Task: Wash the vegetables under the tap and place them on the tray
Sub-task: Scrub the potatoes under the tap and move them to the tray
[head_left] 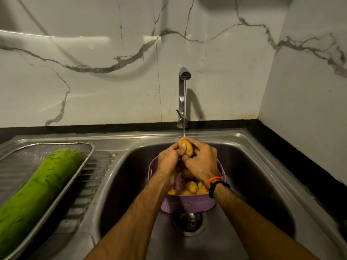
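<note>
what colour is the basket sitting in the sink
The basket is light purple with a woven-look pattern, seen best in the head view, the only one.

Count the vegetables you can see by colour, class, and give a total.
Green: 1, the bottle gourd lying in the tray.
Yellow: 6 visible, one potato gripped by both hands under the tap, five in the purple basket; more may be hidden.
Total: 7 visible.
</note>
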The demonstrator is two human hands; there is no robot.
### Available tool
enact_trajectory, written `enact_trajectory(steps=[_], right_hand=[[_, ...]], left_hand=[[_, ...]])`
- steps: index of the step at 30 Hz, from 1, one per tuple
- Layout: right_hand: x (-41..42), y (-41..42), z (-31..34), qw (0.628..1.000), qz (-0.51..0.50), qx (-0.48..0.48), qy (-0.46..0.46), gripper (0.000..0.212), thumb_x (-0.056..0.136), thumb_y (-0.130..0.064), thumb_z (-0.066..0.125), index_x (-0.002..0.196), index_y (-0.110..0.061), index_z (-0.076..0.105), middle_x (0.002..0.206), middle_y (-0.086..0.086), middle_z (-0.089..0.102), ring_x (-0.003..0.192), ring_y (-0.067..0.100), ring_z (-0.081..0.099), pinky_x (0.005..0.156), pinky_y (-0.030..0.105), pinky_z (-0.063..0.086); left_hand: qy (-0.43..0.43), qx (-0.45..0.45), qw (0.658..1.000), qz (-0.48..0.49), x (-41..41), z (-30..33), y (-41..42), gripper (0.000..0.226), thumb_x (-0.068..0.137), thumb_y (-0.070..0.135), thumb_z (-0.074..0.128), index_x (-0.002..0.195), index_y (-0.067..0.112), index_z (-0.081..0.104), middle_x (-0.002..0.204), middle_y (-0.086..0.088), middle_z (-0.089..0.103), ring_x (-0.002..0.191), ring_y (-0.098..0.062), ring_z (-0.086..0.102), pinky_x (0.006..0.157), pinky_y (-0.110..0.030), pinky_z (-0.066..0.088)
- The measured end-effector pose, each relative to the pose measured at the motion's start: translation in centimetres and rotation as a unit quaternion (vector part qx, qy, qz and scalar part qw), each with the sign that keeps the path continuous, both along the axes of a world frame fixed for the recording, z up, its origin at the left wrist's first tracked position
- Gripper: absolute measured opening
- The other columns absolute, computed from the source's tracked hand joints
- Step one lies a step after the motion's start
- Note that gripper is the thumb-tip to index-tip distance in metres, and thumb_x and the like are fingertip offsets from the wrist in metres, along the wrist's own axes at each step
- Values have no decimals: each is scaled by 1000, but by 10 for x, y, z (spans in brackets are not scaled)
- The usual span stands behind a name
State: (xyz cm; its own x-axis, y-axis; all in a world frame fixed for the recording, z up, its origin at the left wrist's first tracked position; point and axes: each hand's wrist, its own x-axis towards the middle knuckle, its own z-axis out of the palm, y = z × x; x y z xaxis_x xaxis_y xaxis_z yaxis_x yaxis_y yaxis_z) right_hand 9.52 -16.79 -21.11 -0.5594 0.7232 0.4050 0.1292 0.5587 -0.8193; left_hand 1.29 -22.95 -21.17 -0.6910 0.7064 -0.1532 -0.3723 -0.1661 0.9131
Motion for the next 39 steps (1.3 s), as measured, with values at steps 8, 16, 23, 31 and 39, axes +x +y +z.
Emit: enact_trajectory(steps=[8,16,23,31,39], right_hand=[[-1,4,-3,993,31,75,-84,64,82,-2,70,141,-13,49,134,7,60,121,19,56,93,7,34],[1,12,-5,996,44,58,-53,75,71,-6,82,139,-20,54,148,4,47,134,16,46,107,17,33],[-1,22,-11,1000,27,-9,4,72,57,-9,92,120,-21,60,118,-4,63,110,9,59,88,14,49],[-7,24,-10,998,53,32,-20,82,60,-9,89,135,-19,58,144,2,52,132,13,48,107,28,45],[-6,26,-14,999,31,14,-5,70,59,-10,91,119,-22,57,114,-8,59,106,8,58,86,16,52]], left_hand=[[71,4,997,44,-1,-5,2,27,91,-2,62,104,18,74,100,-8,76,98,-23,71,83,-35,60],[-21,8,1000,-14,-7,1,5,32,100,6,45,123,13,66,117,-14,69,111,-28,65,95,-44,55],[-76,27,997,-21,-5,0,9,27,97,3,45,109,2,69,117,-24,68,109,-35,65,90,-46,56],[-76,20,996,-32,-16,-4,4,31,100,8,43,120,4,67,119,-22,68,116,-36,63,102,-53,48],[-58,4,998,-8,-7,2,8,27,99,5,44,106,4,70,115,-23,69,108,-34,65,84,-42,57]])
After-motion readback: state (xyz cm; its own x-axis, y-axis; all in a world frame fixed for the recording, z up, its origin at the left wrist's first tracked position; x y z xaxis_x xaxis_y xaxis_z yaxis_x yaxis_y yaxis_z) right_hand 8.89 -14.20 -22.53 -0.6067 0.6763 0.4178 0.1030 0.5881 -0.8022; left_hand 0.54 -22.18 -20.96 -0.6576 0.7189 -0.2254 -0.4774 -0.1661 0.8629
